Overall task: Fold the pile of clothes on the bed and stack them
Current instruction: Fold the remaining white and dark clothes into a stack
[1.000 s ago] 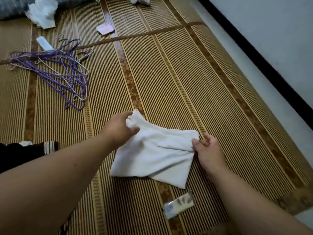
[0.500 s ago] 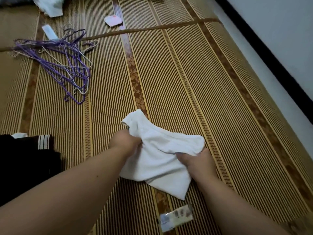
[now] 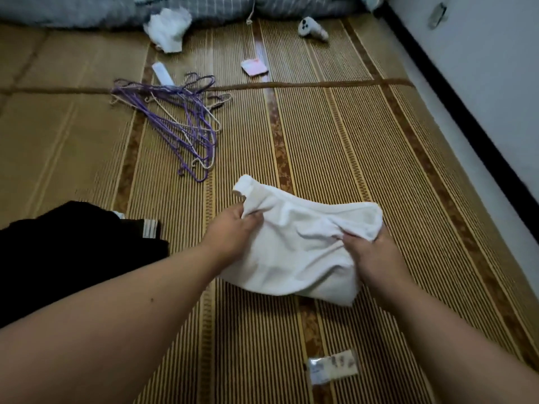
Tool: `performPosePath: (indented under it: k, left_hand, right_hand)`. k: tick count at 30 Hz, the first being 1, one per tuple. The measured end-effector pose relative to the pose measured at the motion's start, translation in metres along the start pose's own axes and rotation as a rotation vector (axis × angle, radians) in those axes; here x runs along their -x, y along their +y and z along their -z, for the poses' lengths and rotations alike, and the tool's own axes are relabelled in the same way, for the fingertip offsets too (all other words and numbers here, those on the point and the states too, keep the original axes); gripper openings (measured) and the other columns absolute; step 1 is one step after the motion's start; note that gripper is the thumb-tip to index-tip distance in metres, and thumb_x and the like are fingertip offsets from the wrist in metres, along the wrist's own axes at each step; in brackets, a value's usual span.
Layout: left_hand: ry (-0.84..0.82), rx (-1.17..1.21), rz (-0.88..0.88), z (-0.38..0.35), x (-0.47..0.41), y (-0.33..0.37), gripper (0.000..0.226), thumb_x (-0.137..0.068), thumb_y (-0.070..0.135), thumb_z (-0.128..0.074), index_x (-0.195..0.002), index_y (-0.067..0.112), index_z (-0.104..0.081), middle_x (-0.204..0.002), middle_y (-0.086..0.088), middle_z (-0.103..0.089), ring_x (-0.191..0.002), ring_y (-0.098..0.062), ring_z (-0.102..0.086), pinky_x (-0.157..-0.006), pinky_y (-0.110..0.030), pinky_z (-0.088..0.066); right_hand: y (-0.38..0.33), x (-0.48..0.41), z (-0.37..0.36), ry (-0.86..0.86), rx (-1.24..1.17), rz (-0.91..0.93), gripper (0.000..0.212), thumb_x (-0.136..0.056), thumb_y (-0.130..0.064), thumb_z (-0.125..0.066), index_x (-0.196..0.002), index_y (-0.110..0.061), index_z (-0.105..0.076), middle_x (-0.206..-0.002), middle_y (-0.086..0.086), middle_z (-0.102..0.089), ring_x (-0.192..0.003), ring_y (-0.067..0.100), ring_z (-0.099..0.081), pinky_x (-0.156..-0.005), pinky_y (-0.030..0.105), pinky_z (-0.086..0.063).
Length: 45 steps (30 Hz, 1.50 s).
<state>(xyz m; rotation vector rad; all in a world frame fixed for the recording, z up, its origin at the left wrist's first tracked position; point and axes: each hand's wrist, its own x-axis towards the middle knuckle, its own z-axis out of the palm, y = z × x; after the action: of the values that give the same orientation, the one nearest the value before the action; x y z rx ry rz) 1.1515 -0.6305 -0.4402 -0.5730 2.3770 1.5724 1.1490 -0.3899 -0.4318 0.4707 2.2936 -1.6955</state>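
White garment (image 3: 297, 252) gathered up mid-mat (image 3: 335, 141), toward the near edge.
Left hand (image 3: 230, 231) pinches the far-left corner. Right hand (image 3: 372, 252), loose a second ago, now clutches the right edge. Folding looks finished; probably bound for the black clothes (image 3: 73, 246) at the left edge.

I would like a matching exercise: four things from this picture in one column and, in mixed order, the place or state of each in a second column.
Things:
1. white garment
2. purple hangers
3. black garment
4. clear packet

Places or states:
A. lies at the left edge of the view
B. gripped by the left hand and the right hand
C. a tangled heap on the mat
D. lies flat between the forearms

Pairs: 1-B, 2-C, 3-A, 4-D
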Motion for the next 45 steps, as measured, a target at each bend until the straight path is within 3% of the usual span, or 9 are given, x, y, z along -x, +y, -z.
performPosePath:
  k: [12,16,19,23,28,32,35,41,45]
  left_hand:
    - [0.374,-0.052,-0.031,0.285,0.127,-0.023,0.022,-0.092,0.039,-0.057,-0.073,0.033,-0.063,-0.061,0.024,-0.063,-0.063,0.008,-0.057,-0.052,-0.009,-0.038]
    - [0.430,-0.086,0.028,0.355,0.161,-0.064,0.022,-0.094,0.041,-0.053,-0.081,0.027,-0.062,-0.082,0.022,-0.061,-0.081,0.003,-0.056,-0.064,-0.021,-0.037]
    - [0.384,-0.195,0.116,0.364,0.169,-0.105,0.024,-0.098,0.040,-0.047,-0.107,0.023,-0.062,-0.091,0.015,-0.055,-0.086,-0.002,-0.055,-0.064,-0.020,-0.030]
    - [0.288,-0.227,0.314,0.343,0.154,-0.152,0.039,-0.097,0.045,-0.046,-0.124,0.017,-0.053,-0.124,-0.009,-0.061,-0.109,-0.026,-0.056,-0.078,-0.027,-0.036]
    - [0.425,-0.237,0.471,0.307,0.143,-0.177,0.110,-0.076,0.062,-0.065,-0.151,0.033,0.010,-0.159,-0.012,-0.006,-0.141,-0.038,-0.019,-0.112,-0.047,-0.024]
    - [0.145,-0.717,0.175,0.293,0.142,-0.191,0.086,-0.079,0.077,-0.040,-0.144,0.053,0.011,-0.156,0.001,0.028,-0.144,-0.034,0.011,-0.115,-0.059,-0.009]
    - [-0.028,-0.721,0.285,0.290,0.127,-0.195,0.082,-0.078,0.082,-0.028,-0.143,0.053,0.011,-0.155,0.005,0.031,-0.144,-0.033,0.020,-0.110,-0.065,-0.005]
    - [-0.109,-0.659,0.328,0.293,0.089,-0.207,0.067,-0.091,0.067,-0.030,-0.145,0.053,0.007,-0.158,0.008,0.023,-0.145,-0.036,0.016,-0.112,-0.063,-0.008]
    - [0.136,-0.376,0.148,0.302,0.089,-0.222,0.061,-0.095,0.042,-0.048,-0.149,0.043,-0.019,-0.162,0.006,0.002,-0.146,-0.029,-0.001,-0.117,-0.042,-0.006]
  right_hand:
    - [-0.157,0.111,-0.190,-0.233,-0.064,0.297,0.024,-0.088,-0.023,-0.067,-0.110,-0.030,-0.060,-0.106,-0.009,-0.069,-0.098,0.009,-0.064,-0.085,0.030,-0.050]
    - [-0.164,0.130,-0.269,-0.365,-0.056,0.274,0.017,-0.087,-0.025,-0.068,-0.100,-0.034,-0.063,-0.098,-0.014,-0.070,-0.090,0.000,-0.066,-0.077,0.021,-0.052]
    - [-0.150,0.129,-0.305,-0.480,0.061,0.181,0.027,-0.086,-0.033,-0.067,-0.112,-0.031,-0.062,-0.106,-0.008,-0.071,-0.101,0.017,-0.066,-0.094,0.043,-0.051]
    - [-0.117,0.121,-0.323,-0.275,0.411,0.138,0.040,-0.091,-0.035,-0.058,-0.130,-0.029,-0.049,-0.120,0.003,-0.064,-0.109,0.027,-0.059,-0.095,0.043,-0.047]
    - [-0.092,0.139,-0.331,-0.115,0.688,0.451,0.065,-0.091,-0.043,-0.055,-0.148,-0.031,-0.027,-0.150,0.006,-0.036,-0.133,0.024,-0.037,-0.104,0.041,-0.035]
    - [-0.076,0.153,-0.349,-0.455,0.998,0.526,0.072,-0.086,-0.059,-0.054,-0.148,-0.043,-0.020,-0.162,-0.001,0.007,-0.146,0.032,-0.001,-0.117,0.045,-0.014]
    - [-0.069,0.143,-0.364,-0.464,1.147,0.447,0.080,-0.084,-0.067,-0.049,-0.150,-0.044,-0.009,-0.159,0.001,0.022,-0.144,0.038,0.017,-0.116,0.054,-0.006]
    - [-0.066,0.110,-0.381,-0.560,1.058,0.233,0.057,-0.098,-0.051,-0.034,-0.149,-0.048,-0.008,-0.159,-0.003,0.025,-0.145,0.037,0.018,-0.113,0.060,-0.006]
    - [-0.057,0.099,-0.369,-0.449,0.497,0.193,0.056,-0.098,-0.030,-0.048,-0.148,-0.039,-0.025,-0.162,0.001,-0.009,-0.142,0.032,-0.025,-0.115,0.053,-0.024]
